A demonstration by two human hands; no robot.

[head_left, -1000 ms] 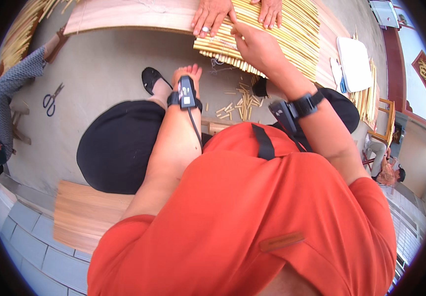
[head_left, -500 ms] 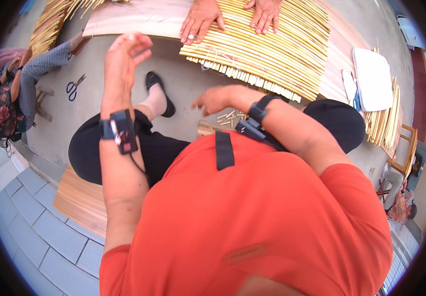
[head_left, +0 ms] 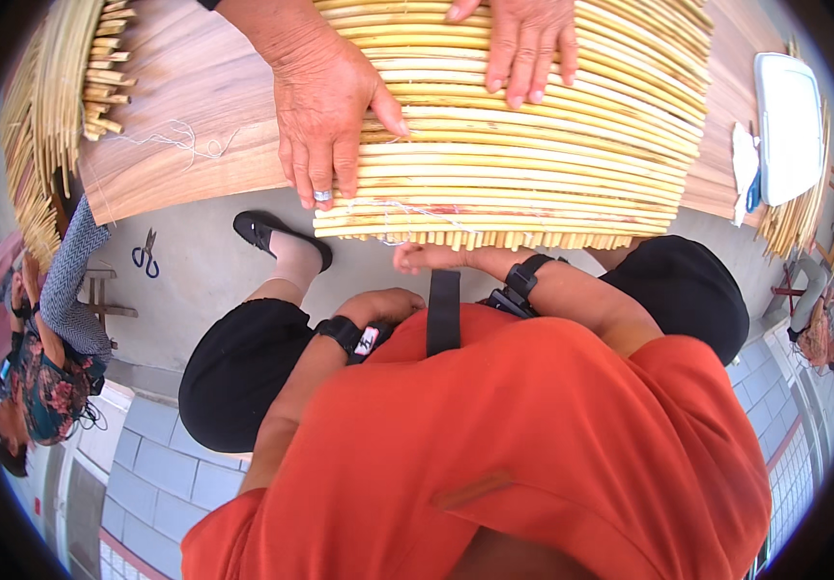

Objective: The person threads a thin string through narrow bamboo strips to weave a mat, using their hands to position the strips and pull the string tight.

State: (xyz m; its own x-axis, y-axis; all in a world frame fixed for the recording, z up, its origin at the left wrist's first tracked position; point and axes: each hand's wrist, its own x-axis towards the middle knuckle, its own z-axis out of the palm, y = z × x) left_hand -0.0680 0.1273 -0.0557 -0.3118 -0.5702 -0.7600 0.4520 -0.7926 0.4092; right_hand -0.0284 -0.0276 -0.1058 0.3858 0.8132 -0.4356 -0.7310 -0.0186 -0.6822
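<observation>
A mat of yellow reed stalks (head_left: 533, 159) lies over the near edge of the wooden tabletop, its stalks side by side. Pale thread (head_left: 417, 210) trails loosely across its nearest stalks. My right hand (head_left: 429, 257) is just below the mat's near edge, fingers curled; what they hold, if anything, is hidden. Low by my lap is my left hand (head_left: 390, 304), with its fingers out of sight. Another person's two hands press flat on the mat from the far side: a ringed hand (head_left: 325, 126) at its left end, another hand (head_left: 533, 43) farther right.
Bundled stalks (head_left: 59, 97) rest at the table's far left, near loose thread (head_left: 185, 143) on the bare wood (head_left: 185, 97). Blue-handled scissors (head_left: 146, 256) lie on the floor. A white plastic lid or tray (head_left: 790, 130) sits at right above more stalks. Someone sits at left.
My left hand has dropped from raised at the left to my lap. My right hand is now at the mat's near edge. The view has shifted, and the other person's left-side hand reaches nearer the mat's corner.
</observation>
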